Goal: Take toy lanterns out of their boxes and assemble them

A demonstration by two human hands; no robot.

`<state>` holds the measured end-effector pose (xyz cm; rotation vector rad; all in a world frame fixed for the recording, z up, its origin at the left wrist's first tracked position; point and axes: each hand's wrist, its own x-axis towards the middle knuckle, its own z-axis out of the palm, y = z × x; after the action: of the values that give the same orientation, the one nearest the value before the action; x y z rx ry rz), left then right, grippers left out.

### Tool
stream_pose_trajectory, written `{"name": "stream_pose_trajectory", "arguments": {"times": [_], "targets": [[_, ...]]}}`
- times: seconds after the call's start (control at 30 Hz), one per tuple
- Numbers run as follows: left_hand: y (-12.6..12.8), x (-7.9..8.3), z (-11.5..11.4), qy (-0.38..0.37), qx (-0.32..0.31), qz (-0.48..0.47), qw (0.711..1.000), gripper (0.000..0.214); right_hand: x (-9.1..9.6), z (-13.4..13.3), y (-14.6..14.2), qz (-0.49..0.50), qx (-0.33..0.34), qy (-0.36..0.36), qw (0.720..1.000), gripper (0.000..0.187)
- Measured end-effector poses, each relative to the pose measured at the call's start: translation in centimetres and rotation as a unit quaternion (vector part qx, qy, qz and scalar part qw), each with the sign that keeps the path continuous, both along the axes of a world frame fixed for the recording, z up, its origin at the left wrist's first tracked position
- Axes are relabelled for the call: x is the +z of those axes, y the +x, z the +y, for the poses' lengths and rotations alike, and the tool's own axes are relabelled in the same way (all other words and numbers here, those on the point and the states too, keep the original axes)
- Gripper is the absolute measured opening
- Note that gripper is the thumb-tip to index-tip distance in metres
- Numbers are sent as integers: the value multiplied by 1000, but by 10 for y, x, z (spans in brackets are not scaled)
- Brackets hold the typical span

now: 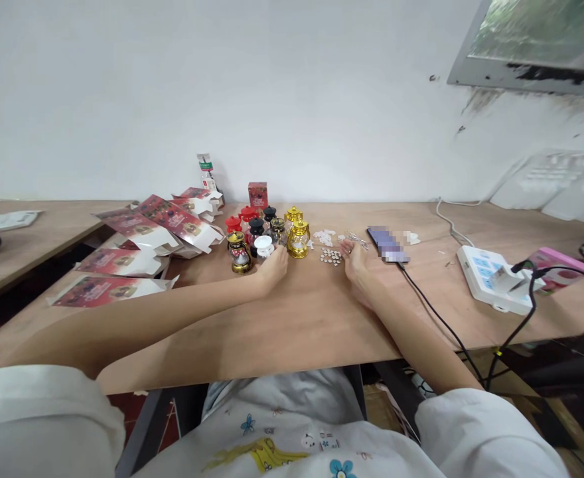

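My left hand [273, 265] reaches across the wooden table [292, 318] and closes round a small white-topped lantern part [263, 246], beside a black-and-gold mini lantern [239, 253]. Several more toy lanterns stand behind it, gold ones [298, 239] and red and black ones [248, 219]. My right hand [354, 257] rests on the table with its fingers curled next to a pile of small round button cells [330, 256]. Whether its fingers pinch anything is too small to make out. White plastic bits [324, 236] lie just beyond.
Flattened red printed boxes [137, 249] are stacked at the left, with one upright red box [257, 194] by the wall. A phone [385, 243] on a black cable lies right of my hands. A white power strip [491, 277] and a pink item [555, 269] sit far right.
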<state>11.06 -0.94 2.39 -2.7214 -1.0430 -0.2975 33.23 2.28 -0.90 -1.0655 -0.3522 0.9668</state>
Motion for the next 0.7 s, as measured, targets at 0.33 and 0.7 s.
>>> {"name": "stream_pose_trajectory", "arguments": {"times": [0.33,0.7], "targets": [[-8,-6,22,-39,-38,79,995,37,-11,8,4,-94,-6,7,996,22],[7,-14,-49,-152,-166,51,973,63,2,-1,-12,-264,-34,72,961,26]]}}
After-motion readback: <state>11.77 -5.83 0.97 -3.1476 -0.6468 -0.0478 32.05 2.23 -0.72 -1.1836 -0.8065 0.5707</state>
